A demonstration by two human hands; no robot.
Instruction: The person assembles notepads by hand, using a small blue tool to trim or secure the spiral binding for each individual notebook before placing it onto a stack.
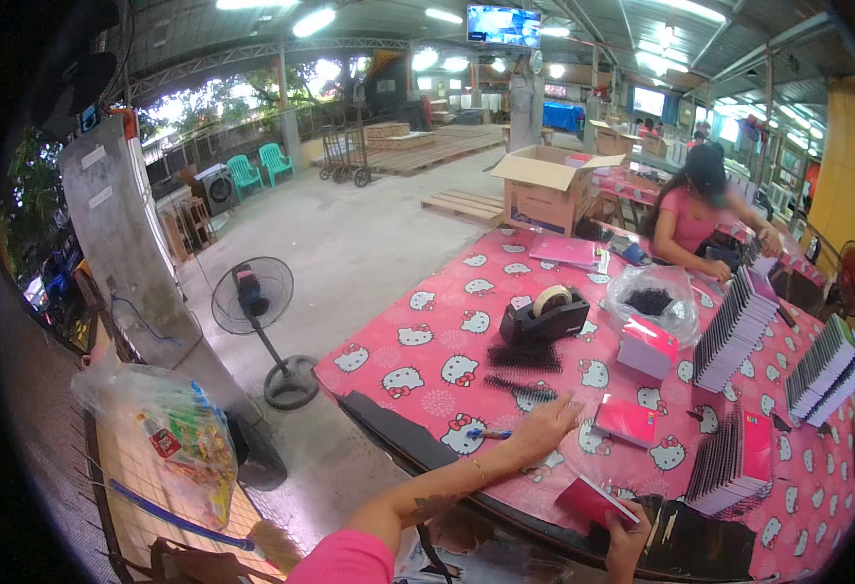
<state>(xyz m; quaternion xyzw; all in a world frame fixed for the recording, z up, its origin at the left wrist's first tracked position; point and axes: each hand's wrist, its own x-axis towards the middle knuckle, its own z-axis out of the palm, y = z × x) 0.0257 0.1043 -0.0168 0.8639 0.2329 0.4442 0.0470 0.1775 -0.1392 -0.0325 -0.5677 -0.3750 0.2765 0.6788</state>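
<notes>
My right hand (pixel 632 537) is closed on a small pink notebook (pixel 593 501), held at the table's near edge. My left hand (pixel 547 428) reaches over the table with its fingers stretched out. Just beyond its fingertips lies a black binding coil (pixel 519 388), and a pile of similar coils (pixel 525 357) sits behind that. A blue pen (pixel 489 434) rests to the left of this hand. Between and beyond my hands, a pink notebook (pixel 626 420) lies flat on the patterned pink tablecloth (pixel 418 375).
A black tape dispenser (pixel 544 316) stands behind the coils. Notebook stacks (pixel 734 462) line the right side, near a stack of pink covers (pixel 647 347) and a plastic bag of coils (pixel 651 300). A co-worker (pixel 695 214) handles notebooks across the table. A fan (pixel 252 292) stands at left.
</notes>
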